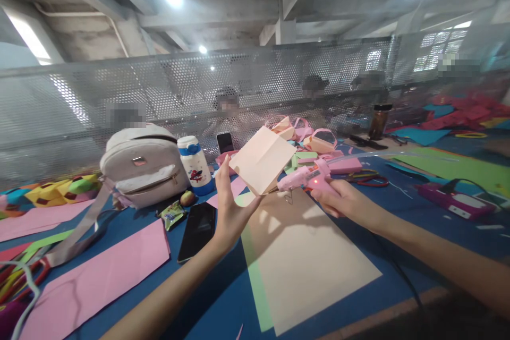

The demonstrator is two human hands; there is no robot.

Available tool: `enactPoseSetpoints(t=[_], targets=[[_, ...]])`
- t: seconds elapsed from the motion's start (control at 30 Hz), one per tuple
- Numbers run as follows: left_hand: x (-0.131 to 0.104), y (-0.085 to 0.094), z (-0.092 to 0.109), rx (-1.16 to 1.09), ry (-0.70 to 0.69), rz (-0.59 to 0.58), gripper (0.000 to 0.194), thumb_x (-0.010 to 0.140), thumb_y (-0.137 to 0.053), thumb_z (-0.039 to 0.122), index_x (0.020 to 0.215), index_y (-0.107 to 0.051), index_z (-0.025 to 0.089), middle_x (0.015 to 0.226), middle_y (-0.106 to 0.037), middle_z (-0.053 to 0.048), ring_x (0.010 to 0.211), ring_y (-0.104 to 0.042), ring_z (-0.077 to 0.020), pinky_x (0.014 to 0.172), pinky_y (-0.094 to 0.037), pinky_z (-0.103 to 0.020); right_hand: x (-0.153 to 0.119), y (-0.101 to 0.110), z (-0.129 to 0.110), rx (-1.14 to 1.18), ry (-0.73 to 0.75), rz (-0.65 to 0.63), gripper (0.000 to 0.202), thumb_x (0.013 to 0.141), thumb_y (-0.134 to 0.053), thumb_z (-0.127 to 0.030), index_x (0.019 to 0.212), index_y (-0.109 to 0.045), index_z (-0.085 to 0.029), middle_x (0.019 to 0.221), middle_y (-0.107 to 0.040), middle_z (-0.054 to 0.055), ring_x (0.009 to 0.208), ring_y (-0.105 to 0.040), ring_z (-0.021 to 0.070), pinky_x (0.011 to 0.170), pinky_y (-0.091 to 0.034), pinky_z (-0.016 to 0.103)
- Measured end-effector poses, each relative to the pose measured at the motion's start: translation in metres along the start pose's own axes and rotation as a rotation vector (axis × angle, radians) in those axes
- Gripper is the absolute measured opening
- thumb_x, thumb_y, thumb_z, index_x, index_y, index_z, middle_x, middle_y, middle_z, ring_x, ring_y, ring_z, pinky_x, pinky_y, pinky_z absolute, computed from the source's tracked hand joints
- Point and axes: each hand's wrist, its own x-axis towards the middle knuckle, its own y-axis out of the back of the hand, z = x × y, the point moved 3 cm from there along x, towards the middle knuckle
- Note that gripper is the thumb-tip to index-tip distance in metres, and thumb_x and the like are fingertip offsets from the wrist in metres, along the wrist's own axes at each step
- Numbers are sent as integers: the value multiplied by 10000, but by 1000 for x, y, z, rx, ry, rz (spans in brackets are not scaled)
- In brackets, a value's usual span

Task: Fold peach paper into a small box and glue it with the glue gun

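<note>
My left hand (231, 204) holds up a folded cream paper piece (263, 159) by its edges, thumb at the bottom corner and fingers at the left corner. My right hand (338, 199) is wrapped round the handle of a pink glue gun (305, 178), which has a small lit red light and a clear glue stick at its back. The gun's nozzle is at the paper's bottom corner, near my left thumb; whether they touch is hard to tell. Below both hands lies a large cream sheet (311, 260) over a green sheet (255, 276) on the blue table.
To the left are a grey backpack (145, 164), a white and blue bottle (195, 164), a black phone (197, 231) and pink paper (107, 276). Folded paper pieces (319, 141), scissors (368, 178) and a purple power strip (458, 201) lie behind and right. A perforated metal screen (255, 77) stands behind.
</note>
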Motion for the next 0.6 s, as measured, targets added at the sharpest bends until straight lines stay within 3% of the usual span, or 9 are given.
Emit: enactPoseSetpoints(t=[0.6], targets=[[1,0,0,15,-8,6,1006,781,-788,399,1561,-157,323,1605,-282,-143,1448,-325,-354,1176,-298,-555,-3,7,1,1,-9,-8,593,834,-531,-747,572,-419,-226,462,-414,-34,457,-352,106,465,-244,276]])
